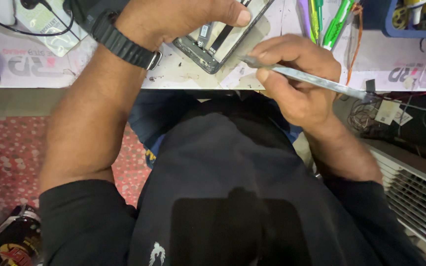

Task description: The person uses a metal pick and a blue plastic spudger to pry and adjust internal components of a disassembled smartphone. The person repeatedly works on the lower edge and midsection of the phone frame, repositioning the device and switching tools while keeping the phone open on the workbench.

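Hands at counter [183,79] edge: left hand [173,17], grip pressed on opened phone frame [213,42]; right hand [292,81], at 3 o'clock, pinches metal pry tool [316,81].

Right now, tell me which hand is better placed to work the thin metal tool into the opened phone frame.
Right. The right hand grips the thin metal tool, its tip at the dark opened phone frame. The left hand, black watch at its wrist, lies over the frame, apparently steadying it.
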The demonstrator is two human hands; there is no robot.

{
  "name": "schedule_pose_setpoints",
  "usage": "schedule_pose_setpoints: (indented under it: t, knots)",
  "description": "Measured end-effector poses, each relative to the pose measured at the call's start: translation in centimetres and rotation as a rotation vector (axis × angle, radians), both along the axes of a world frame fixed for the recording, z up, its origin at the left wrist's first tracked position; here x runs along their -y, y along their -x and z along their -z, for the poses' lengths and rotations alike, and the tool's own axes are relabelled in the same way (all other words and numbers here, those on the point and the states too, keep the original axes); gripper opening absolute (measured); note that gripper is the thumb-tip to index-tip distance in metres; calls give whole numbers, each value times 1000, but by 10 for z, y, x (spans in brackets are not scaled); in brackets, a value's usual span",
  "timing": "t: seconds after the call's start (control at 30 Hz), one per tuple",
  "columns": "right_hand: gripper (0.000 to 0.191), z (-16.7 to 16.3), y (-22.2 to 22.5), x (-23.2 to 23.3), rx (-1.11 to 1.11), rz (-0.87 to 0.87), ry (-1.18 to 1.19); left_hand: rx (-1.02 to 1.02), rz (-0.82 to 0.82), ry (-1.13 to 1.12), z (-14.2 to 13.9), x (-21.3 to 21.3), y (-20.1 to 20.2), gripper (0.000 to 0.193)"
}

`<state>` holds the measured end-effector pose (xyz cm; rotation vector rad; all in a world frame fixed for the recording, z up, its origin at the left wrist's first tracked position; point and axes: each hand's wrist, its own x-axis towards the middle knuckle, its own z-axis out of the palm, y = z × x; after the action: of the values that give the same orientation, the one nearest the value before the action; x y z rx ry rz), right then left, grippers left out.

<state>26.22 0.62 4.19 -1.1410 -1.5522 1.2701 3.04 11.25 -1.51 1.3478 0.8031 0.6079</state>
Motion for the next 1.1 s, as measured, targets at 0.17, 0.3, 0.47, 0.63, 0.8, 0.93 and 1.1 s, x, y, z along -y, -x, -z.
schedule_pose_setpoints:
  t: [0.17,0.3,0.47,0.63,0.8,0.93,1.1]
  knots:
    - [10,3,-2,3,103,-48,-176,83,10,53,7,-3,1,26]
    - [17,13,-5,3,-27,-27,-81,195,42,113,11,-6,-1,24]
    - [18,23,-6,1,-349,-75,34,99,-7,43,10,-3,-2,22]
    - [19,21,-7,-2,-523,37,304,93,12,89,7,-3,-3,19]
    - [14,20,-4,-8,-528,-3,304,63,1,42,9,-4,-5,19]
    - [10,24,-4,-7,-73,-93,-156,59,-11,10,10,-3,-5,20]
    - [16,27,-8,2,112,-99,-361,34,4,-93,10,-3,-2,22]
